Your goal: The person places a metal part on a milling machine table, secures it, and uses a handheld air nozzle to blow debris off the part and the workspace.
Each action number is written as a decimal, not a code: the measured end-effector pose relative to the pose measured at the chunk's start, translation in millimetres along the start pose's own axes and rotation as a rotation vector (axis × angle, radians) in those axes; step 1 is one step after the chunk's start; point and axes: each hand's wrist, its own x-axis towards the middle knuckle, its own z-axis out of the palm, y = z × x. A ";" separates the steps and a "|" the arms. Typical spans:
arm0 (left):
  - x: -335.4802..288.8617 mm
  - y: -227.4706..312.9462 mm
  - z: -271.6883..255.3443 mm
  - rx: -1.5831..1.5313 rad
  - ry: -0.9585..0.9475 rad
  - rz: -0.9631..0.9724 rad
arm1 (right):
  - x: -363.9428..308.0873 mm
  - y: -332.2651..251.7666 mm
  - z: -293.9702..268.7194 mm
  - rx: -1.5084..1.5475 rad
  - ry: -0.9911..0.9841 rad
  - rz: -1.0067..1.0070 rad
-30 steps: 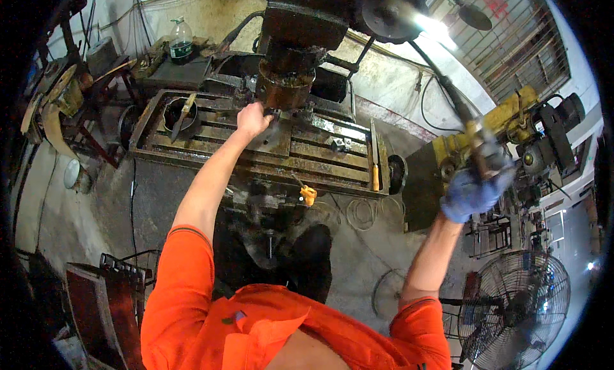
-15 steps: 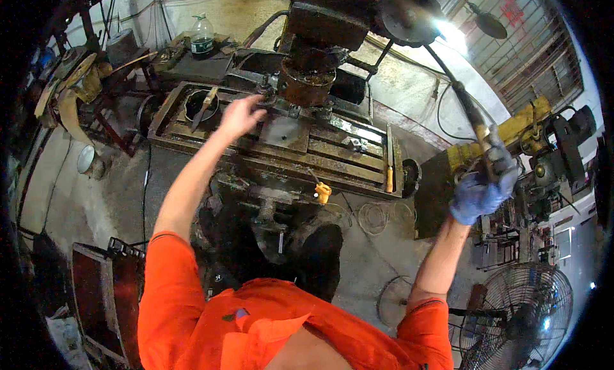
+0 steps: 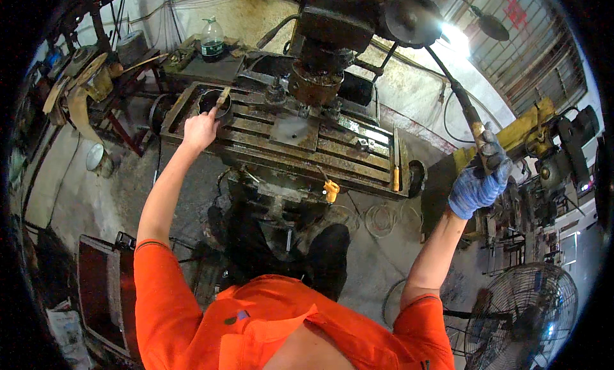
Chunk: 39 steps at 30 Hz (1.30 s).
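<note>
My bare left hand [image 3: 201, 131] is at the left end of the machine's slotted table. Its fingers close on the near part of a brush [image 3: 222, 99] that lies across a dark round pot [image 3: 207, 101]; the palm hides part of the grip. Far to the right, my right hand [image 3: 478, 184], in a blue-grey glove, is wrapped round the lower end of a long lever [image 3: 469, 108]. A flat metal block [image 3: 294, 132] sits on the table beneath the spindle head [image 3: 314, 82].
An orange-handled tool [image 3: 330, 189] hangs at the slotted table's [image 3: 256, 140] front edge. Another orange-handled tool [image 3: 396, 177] lies at its right end. A plastic bottle [image 3: 212, 41] stands behind left. A fan [image 3: 521, 312] is at lower right, a metal bucket [image 3: 98, 159] at left.
My left hand has moved left and toward me, from near the spindle to the brush on the pot. My right hand stays on the lever. The whole view has shifted slightly.
</note>
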 end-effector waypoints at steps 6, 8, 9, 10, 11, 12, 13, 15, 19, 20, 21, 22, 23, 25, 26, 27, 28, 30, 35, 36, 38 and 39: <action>-1.2 36.2 -4.0 -0.727 0.193 -0.226 | -5.5 -3.1 5.2 -0.086 0.054 -0.023; 5.2 65.6 -4.5 -0.857 0.142 -0.181 | -11.1 -7.1 17.9 -0.125 0.113 -0.001; 10.7 82.1 -5.0 -0.859 0.128 -0.136 | -12.2 -8.2 21.5 -0.155 0.125 -0.007; 17.0 95.5 -2.5 -0.883 0.124 -0.142 | -12.0 -7.9 22.1 -0.203 0.103 -0.045; 24.4 106.0 4.0 -0.908 0.120 -0.147 | -11.9 -7.7 22.4 -0.252 0.080 -0.083; 35.0 113.4 17.0 -0.867 0.148 -0.139 | -12.0 -8.3 22.6 -0.331 0.076 -0.095; 39.6 127.6 10.1 -0.867 0.132 -0.164 | -12.8 -8.3 20.8 -0.415 0.073 -0.107; 50.1 143.1 22.6 -0.842 0.180 -0.156 | -13.6 -4.3 13.2 -0.389 0.072 -0.100; 55.8 161.9 28.4 -0.875 0.118 -0.170 | -18.1 0.7 9.3 -0.091 0.100 -0.028; 55.6 164.5 29.2 -0.878 0.114 -0.170 | -19.7 2.6 5.3 -0.045 0.090 0.000; 55.3 165.2 29.7 -0.879 0.111 -0.168 | -21.1 3.3 4.4 -0.029 0.093 0.015; 55.5 164.8 32.3 -0.847 0.101 -0.195 | -23.0 4.4 3.7 -0.014 0.094 0.031; 54.6 162.8 33.6 -0.848 0.092 -0.185 | -25.3 4.9 5.7 -0.031 0.105 0.036; 55.4 160.1 29.9 -0.854 0.079 -0.163 | -26.2 5.5 6.4 -0.046 0.115 0.031; 55.3 158.9 32.0 -0.868 0.065 -0.157 | -27.9 6.7 5.7 -0.044 0.113 0.026; 55.2 157.3 33.4 -0.881 0.056 -0.152 | -29.2 7.9 5.8 -0.039 0.110 0.018; 55.2 154.4 34.6 -0.894 0.046 -0.147 | -30.7 8.6 5.8 -0.036 0.122 0.036; 52.6 147.6 33.2 -0.933 0.000 -0.139 | -35.1 9.5 4.5 -0.032 0.144 0.072; 34.2 143.8 5.3 -0.968 -0.156 -0.099 | -43.6 14.4 -0.1 -0.019 0.150 0.100; 29.5 144.9 -9.0 -0.993 -0.220 -0.109 | -44.3 13.5 3.5 -0.004 0.173 0.095; 21.5 146.7 -13.8 -1.046 -0.235 -0.085 | -47.1 14.8 3.7 -0.019 0.212 0.107; 20.1 145.7 -12.7 -1.050 -0.235 -0.082 | -49.2 16.0 4.8 -0.026 0.228 0.113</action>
